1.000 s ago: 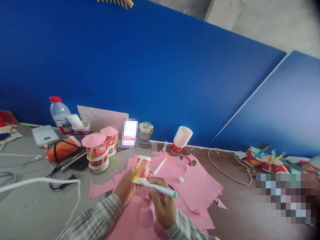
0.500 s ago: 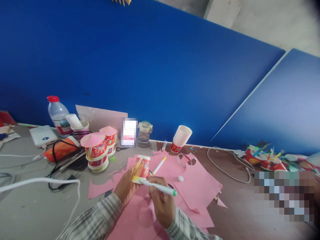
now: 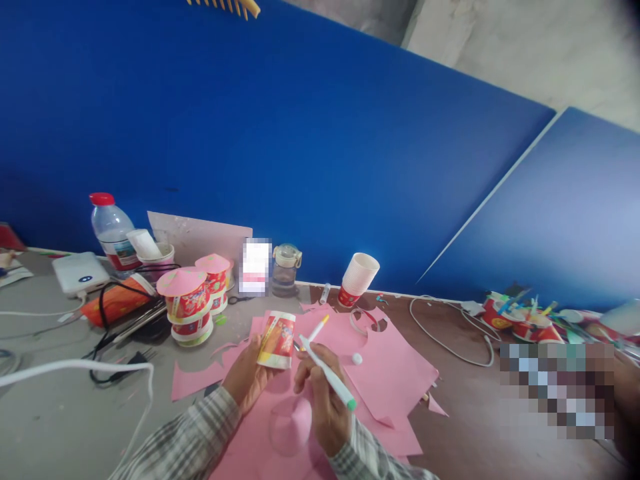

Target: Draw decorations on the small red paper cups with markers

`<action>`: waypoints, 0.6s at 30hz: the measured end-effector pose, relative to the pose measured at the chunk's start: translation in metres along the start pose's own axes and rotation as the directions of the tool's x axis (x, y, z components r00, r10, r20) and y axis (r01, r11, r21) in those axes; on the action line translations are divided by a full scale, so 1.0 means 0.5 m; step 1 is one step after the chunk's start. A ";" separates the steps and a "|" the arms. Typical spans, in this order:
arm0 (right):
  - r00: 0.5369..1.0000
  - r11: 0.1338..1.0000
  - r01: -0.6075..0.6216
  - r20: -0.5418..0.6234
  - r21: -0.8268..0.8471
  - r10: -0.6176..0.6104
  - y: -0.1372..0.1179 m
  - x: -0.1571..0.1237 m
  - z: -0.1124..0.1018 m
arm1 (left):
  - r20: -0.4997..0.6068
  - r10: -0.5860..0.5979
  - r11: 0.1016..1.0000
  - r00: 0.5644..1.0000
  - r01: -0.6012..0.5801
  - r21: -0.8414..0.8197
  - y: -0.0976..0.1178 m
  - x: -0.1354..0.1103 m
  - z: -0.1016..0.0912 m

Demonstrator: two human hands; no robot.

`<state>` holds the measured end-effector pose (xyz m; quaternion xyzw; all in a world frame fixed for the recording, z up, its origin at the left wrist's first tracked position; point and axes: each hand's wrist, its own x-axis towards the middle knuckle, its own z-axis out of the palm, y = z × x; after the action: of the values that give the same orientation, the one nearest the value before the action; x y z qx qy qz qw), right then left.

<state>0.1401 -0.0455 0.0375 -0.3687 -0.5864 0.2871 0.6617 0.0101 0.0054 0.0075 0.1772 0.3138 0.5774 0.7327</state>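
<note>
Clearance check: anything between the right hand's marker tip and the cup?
Nothing visible. The marker in the right hand has its tip just right of the cup in the left hand, with a gap; the yellow-ended pen lies behind, on the pink paper.

The small paper cup [image 3: 277, 341], red and yellow with pictures and white at both ends, leans a little in the left hand [image 3: 249, 375], and the white pen [image 3: 330, 377] with a green end slants in the right hand [image 3: 326, 400], its tip close to the cup but not touching.
</note>
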 end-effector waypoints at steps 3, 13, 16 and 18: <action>1.000 1.000 -0.026 -0.008 0.011 0.026 0.009 0.003 0.004 | -0.041 -0.011 1.000 0.999 0.010 -0.004 0.001 0.001 0.001; 0.994 0.961 0.025 0.110 -0.275 0.005 0.046 -0.021 0.002 | -0.069 -0.023 1.000 0.997 0.023 -0.001 0.005 -0.001 0.002; 0.989 0.938 0.097 0.140 -0.332 -0.052 0.041 -0.022 0.002 | -0.070 -0.042 0.999 0.997 0.042 -0.003 0.004 -0.001 0.002; 0.985 0.927 0.137 0.145 -0.349 -0.091 0.038 -0.019 0.001 | -0.065 -0.052 0.999 0.997 0.051 -0.012 0.002 -0.001 0.001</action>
<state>0.1392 -0.0425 0.0168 -0.4290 -0.6900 0.1594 0.5607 0.0097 0.0052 0.0087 0.1461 0.3390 0.5653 0.7377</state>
